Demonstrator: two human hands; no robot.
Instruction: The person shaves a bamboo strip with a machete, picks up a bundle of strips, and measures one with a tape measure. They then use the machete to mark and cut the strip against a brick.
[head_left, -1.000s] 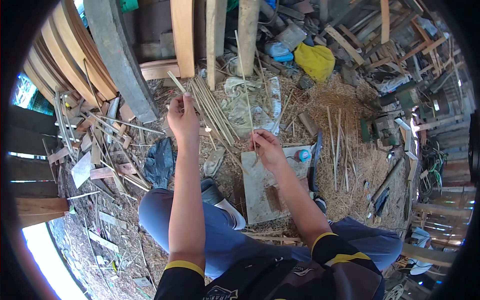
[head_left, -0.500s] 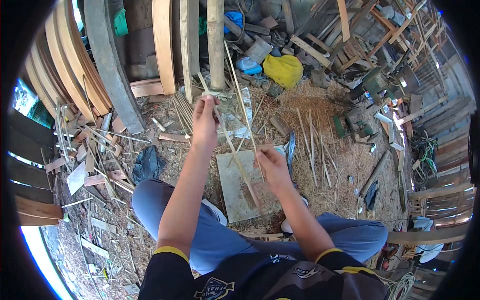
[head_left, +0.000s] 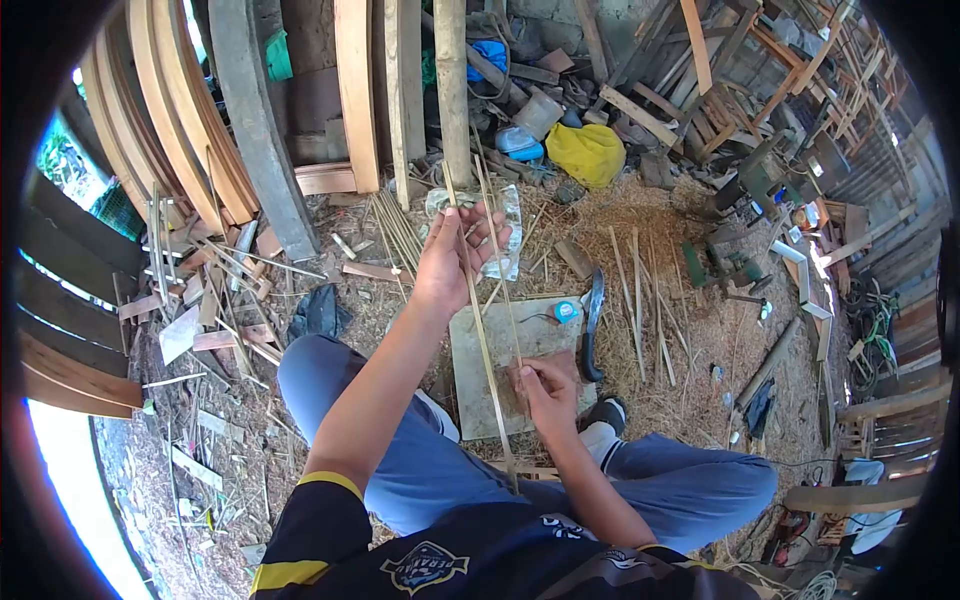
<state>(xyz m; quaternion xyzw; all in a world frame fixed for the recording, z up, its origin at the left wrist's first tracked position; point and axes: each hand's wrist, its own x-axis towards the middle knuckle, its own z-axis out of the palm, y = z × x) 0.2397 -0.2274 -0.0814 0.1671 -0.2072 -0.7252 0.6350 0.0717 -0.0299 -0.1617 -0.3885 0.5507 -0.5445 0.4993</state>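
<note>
My left hand (head_left: 452, 258) is closed around a long thin wooden strip (head_left: 484, 345), pinned under the thumb, with the other fingers spread toward a second thin strip (head_left: 507, 292). That second strip's lower end is pinched in my right hand (head_left: 549, 395). The two strips run nearly lengthwise, close together near my left hand and apart lower down. Below them lies a flat board (head_left: 470, 395) on the ground between my legs. A blue tape measure (head_left: 566, 311) rests on its upper right part, and a knife with a dark handle (head_left: 590, 350) lies at its right edge.
Several thin strips (head_left: 640, 300) lie on shavings to the right, and a bundle of strips (head_left: 396, 230) lies ahead. Upright planks (head_left: 355, 90) stand at the front left. A yellow bag (head_left: 585, 155) and scrap wood are at the back, a green machine (head_left: 725, 265) at the right.
My left hand has opened its other fingers toward the second strip. The strips now lie closer together at the top. My right hand sits lower, and the tape measure has come into view.
</note>
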